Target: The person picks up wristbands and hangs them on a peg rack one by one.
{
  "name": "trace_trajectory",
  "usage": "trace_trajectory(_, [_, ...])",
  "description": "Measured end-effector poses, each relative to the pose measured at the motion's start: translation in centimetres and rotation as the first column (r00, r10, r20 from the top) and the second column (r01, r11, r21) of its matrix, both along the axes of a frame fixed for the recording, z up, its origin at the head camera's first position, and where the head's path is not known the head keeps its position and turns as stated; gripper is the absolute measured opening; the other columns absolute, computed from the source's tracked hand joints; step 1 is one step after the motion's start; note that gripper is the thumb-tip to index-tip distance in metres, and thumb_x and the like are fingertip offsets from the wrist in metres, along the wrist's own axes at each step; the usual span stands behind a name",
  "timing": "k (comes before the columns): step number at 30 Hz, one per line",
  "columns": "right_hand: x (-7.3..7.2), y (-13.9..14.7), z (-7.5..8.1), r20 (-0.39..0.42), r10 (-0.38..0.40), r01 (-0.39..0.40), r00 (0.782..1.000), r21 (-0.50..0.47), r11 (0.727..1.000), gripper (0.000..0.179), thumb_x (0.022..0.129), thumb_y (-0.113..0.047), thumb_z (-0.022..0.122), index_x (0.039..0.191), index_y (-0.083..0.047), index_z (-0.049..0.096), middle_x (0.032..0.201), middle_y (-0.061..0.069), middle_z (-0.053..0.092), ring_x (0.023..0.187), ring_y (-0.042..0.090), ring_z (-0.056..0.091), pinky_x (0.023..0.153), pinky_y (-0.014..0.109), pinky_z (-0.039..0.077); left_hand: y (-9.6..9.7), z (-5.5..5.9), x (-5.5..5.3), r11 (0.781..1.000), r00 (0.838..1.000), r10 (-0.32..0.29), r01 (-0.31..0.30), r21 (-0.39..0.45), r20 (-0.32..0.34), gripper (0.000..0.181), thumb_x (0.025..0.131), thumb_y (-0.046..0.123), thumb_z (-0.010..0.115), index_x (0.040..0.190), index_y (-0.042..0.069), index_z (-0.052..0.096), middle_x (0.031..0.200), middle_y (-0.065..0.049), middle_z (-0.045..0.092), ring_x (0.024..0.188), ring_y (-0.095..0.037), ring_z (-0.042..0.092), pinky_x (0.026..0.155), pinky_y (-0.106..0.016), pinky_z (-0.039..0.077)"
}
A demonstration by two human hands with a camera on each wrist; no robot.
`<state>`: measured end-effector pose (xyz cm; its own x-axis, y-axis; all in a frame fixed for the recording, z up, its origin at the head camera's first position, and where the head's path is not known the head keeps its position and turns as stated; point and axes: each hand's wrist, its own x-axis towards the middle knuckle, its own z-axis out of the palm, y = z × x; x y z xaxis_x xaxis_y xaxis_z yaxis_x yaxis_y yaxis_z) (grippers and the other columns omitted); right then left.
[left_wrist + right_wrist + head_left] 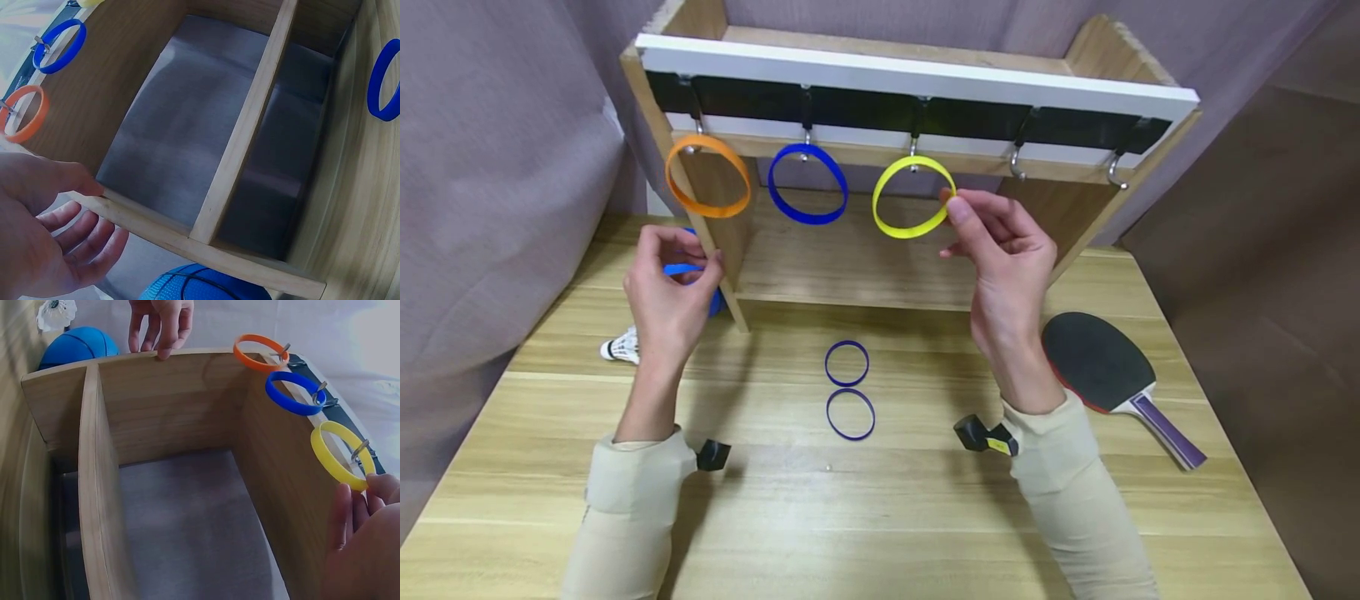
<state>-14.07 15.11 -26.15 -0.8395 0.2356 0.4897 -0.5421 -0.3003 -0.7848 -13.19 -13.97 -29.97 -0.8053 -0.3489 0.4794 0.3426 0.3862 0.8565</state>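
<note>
My right hand (1011, 250) pinches the right side of a yellow wristband (880, 212) between thumb and fingers. The band's upper rim is at a metal hook (359, 450). My left hand (670, 292) holds the side panel of a wooden shelf (741, 312), its thumb on the edge and its other fingers along the outer side. An orange wristband (673, 185) and a blue wristband (808, 220) hang from hooks to the left of the yellow one.
Two dark blue wristbands (827, 371) lie on the table (880, 517). Two hooks (1017, 162) at the right carry nothing. A table tennis bat (1097, 358) lies at the right. A blue ball (200, 284) and a shuttlecock (621, 346) are beside the shelf's left side.
</note>
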Motion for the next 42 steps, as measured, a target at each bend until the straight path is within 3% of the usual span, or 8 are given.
trace_trajectory(11, [1.7, 0.0, -1.7, 0.068, -0.025, 0.015, 0.997, 0.142, 0.99, 0.021, 0.088, -0.002, 0.071, 0.107, 0.005, 0.07, 0.107, 0.023, 0.068, 0.084, 0.03, 0.068, 0.055, 0.031, 0.058, 0.0, 0.0, 0.0, 1.0, 1.0, -0.005, 0.005, 0.012, 0.004, 0.027, 0.083, -0.002, 0.069, 0.102, -0.013, 0.053, 0.09, -0.021, 0.065, 0.073, -0.015, 0.063, 0.064, -0.013, 0.052])
trace_trajectory(15, [1.8, 0.6, -4.1, 0.13, -0.007, -0.035, 0.991, 0.318, 0.947, 0.02, 0.089, -0.007, 0.072, 0.107, 0.004, 0.07, 0.098, 0.021, 0.07, 0.081, 0.034, 0.067, 0.056, 0.032, 0.058, 0.0, 0.0, 0.0, 1.0, 1.0, 0.001, -0.002, 0.014, 0.004, 0.027, 0.082, -0.002, 0.069, 0.102, -0.013, 0.054, 0.09, -0.021, 0.065, 0.072, -0.014, 0.063, 0.064, -0.012, 0.052])
trace_trajectory(18, [1.9, 1.3, -5.9, 0.309, 0.066, -0.222, 0.949, 0.504, 0.835, 0.019, 0.09, -0.014, 0.072, 0.105, -0.001, 0.071, 0.092, 0.015, 0.072, 0.077, 0.033, 0.068, 0.057, 0.035, 0.058, 0.0, 0.0, 0.0, 1.0, 1.0, 0.002, -0.002, 0.012, 0.007, 0.028, 0.082, -0.002, 0.07, 0.102, -0.013, 0.054, 0.09, -0.021, 0.065, 0.072, -0.013, 0.063, 0.064, -0.012, 0.052])
trace_trajectory(21, [1.9, 1.3, -7.9, 0.498, 0.091, -0.44, 0.862, 0.647, 0.623, 0.016, 0.091, -0.017, 0.07, 0.103, -0.006, 0.072, 0.086, 0.009, 0.072, 0.073, 0.032, 0.069, 0.059, 0.042, 0.058, 0.0, 0.0, 0.0, 1.0, 1.0, 0.0, 0.0, 0.01, 0.011, 0.028, 0.083, -0.002, 0.07, 0.102, -0.013, 0.053, 0.09, -0.021, 0.065, 0.073, -0.014, 0.063, 0.065, -0.012, 0.052])
trace_trajectory(23, [1.7, 0.9, -9.2, 0.554, 0.05, -0.505, 0.831, 0.714, 0.485, 0.016, 0.092, -0.018, 0.069, 0.102, -0.007, 0.073, 0.081, 0.007, 0.072, 0.07, 0.031, 0.069, 0.057, 0.044, 0.058, 0.1, 0.0, 0.0, 1.0, 1.0, -0.003, 0.003, 0.008, 0.013, 0.028, 0.083, -0.002, 0.07, 0.102, -0.013, 0.053, 0.09, -0.02, 0.065, 0.074, -0.015, 0.063, 0.065, -0.013, 0.052])
trace_trajectory(30, [0.8, -1.2, -12.9, 0.437, -0.227, -0.412, 0.87, 0.898, 0.153, 0.017, 0.089, -0.038, 0.07, 0.092, -0.02, 0.072, 0.073, -0.009, 0.067, 0.063, 0.012, 0.06, 0.059, 0.033, 0.047, 0.1, 0.0, 0.1, 1.0, 1.0, -0.008, 0.008, 0.013, 0.024, 0.028, 0.083, -0.001, 0.07, 0.102, -0.011, 0.053, 0.091, -0.019, 0.065, 0.075, -0.016, 0.063, 0.066, -0.013, 0.053])
trace_trajectory(34, [0.3, -1.9, -13.9, 0.386, -0.285, -0.373, 0.877, 0.922, 0.1, 0.02, 0.087, -0.043, 0.071, 0.085, -0.023, 0.071, 0.078, -0.012, 0.064, 0.068, 0.012, 0.056, 0.061, 0.033, 0.047, 0.1, 0.0, 0.1, 1.0, 1.0, -0.013, 0.013, 0.02, 0.028, 0.028, 0.083, 0.0, 0.07, 0.103, -0.012, 0.053, 0.09, -0.019, 0.065, 0.075, -0.016, 0.063, 0.066, -0.014, 0.053])
trace_trajectory(42, [-0.3, -2.5, -14.3, 0.383, -0.326, -0.36, 0.864, 0.924, 0.133, 0.008, 0.086, -0.029, 0.071, 0.086, -0.021, 0.071, 0.076, -0.01, 0.064, 0.068, 0.014, 0.059, 0.063, 0.037, 0.05, 0.0, 0.0, 0.1, 1.0, 1.0, -0.013, 0.012, 0.008, 0.013, 0.028, 0.083, -0.001, 0.07, 0.102, -0.012, 0.053, 0.09, -0.02, 0.064, 0.075, -0.016, 0.062, 0.066, -0.013, 0.052])
